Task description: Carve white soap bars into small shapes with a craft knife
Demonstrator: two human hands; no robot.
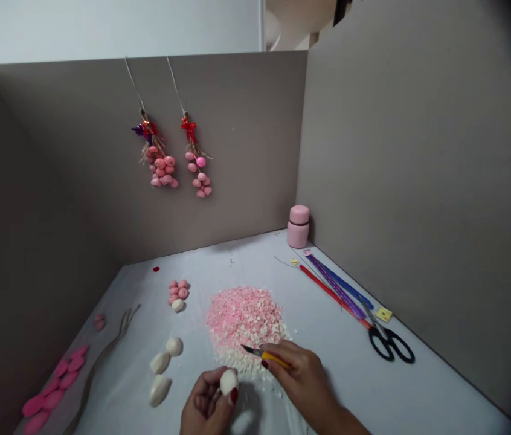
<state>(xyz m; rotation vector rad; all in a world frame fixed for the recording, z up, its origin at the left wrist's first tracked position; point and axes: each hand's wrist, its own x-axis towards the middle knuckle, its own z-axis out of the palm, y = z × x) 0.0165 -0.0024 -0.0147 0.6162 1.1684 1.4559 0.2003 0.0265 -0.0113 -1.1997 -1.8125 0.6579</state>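
Note:
My left hand (208,402) is closed round a small white rounded piece (229,382), held between thumb and fingers near the bottom centre. In my right hand (298,371) is a craft knife with a yellow handle (275,359). Its dark blade points left, above and apart from the white piece. Beneath and beyond both hands lies a heap of pink and white shavings (244,314). Several white pieces (160,389) rest on the table to the left of my left hand.
Pink balls (178,289) and bright pink ovals (54,399) lie left, beside twine (101,356). Scissors (391,344), ribbons (332,284) and a pink jar (298,227) stand or lie right. Two pink bunches (162,166) hang on the grey partition (246,121).

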